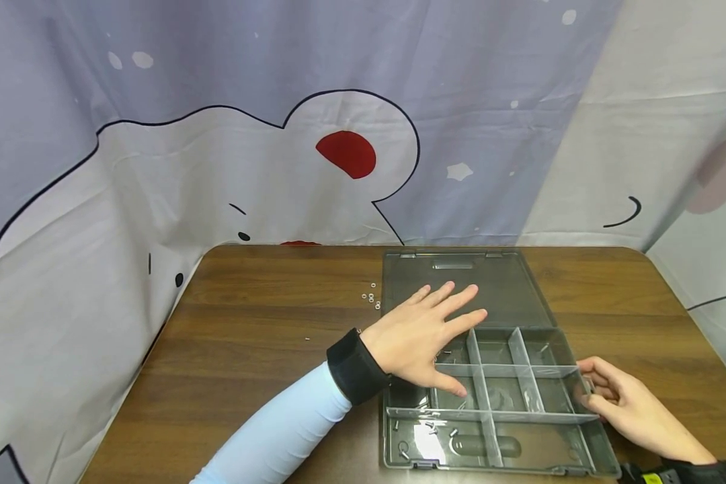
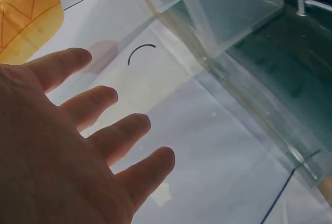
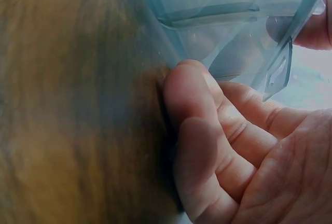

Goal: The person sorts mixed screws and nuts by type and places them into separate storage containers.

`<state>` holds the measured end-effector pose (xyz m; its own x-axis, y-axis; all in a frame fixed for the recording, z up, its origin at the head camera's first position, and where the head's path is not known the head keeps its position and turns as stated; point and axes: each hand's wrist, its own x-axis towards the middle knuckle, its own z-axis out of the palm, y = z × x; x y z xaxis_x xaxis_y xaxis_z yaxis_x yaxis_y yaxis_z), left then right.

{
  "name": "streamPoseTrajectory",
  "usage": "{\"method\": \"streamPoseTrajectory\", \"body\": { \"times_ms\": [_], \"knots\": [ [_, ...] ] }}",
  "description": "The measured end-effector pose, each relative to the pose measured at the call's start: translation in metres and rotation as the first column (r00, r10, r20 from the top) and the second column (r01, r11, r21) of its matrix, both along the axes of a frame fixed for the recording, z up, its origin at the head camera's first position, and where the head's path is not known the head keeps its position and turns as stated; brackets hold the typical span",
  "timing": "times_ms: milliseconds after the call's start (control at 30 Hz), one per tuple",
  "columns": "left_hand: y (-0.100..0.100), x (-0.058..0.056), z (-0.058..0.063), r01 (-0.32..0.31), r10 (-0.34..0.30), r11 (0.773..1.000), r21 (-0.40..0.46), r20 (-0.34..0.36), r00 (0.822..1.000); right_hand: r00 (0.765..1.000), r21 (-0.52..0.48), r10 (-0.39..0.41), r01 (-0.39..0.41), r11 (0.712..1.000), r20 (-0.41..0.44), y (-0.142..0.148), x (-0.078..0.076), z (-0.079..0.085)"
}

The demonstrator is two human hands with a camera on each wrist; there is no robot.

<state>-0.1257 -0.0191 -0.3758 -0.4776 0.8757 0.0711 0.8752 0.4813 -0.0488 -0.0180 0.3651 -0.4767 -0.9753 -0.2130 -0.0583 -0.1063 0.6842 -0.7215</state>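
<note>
A clear grey compartment box point(image 1: 508, 388) sits on the table, its lid point(image 1: 460, 282) laid open toward the back. Thin dividers split it into several compartments. Small screws point(image 1: 454, 432) and a ring point(image 1: 404, 449) lie in the front left compartment. My left hand point(image 1: 420, 336) is spread palm down over the box's left part and hides some compartments; it holds nothing. In the left wrist view its fingers point(image 2: 137, 175) are straight and apart, near the box's clear walls point(image 2: 228, 22). My right hand point(image 1: 632, 407) grips the box's right side, with fingers point(image 3: 194, 99) curled against the edge.
Several small white rings or nuts point(image 1: 371, 300) lie on the wooden table point(image 1: 266, 302) left of the lid. A tiny piece point(image 1: 307, 339) lies farther left. A patterned cloth point(image 1: 472, 121) hangs behind the table and along its sides.
</note>
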Motion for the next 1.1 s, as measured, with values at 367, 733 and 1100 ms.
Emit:
{"method": "streamPoseTrajectory", "body": {
  "times_ms": [367,733,1100],
  "knots": [
    [-0.064,-0.002,-0.008,-0.079,0.077,0.993,0.083,0.026,0.997,1.000,-0.022,0.002,-0.002,1.000,0.004,-0.001,0.000,0.000],
    [-0.126,0.002,-0.034,-0.118,0.114,0.989,0.091,0.052,0.992,1.000,0.004,0.001,-0.001,1.000,-0.004,-0.001,-0.001,-0.001],
    [-0.139,0.013,-0.062,-0.056,0.055,0.996,0.073,0.010,0.998,0.999,0.031,0.000,-0.002,1.000,0.045,-0.003,0.001,0.004]
  ]
}}
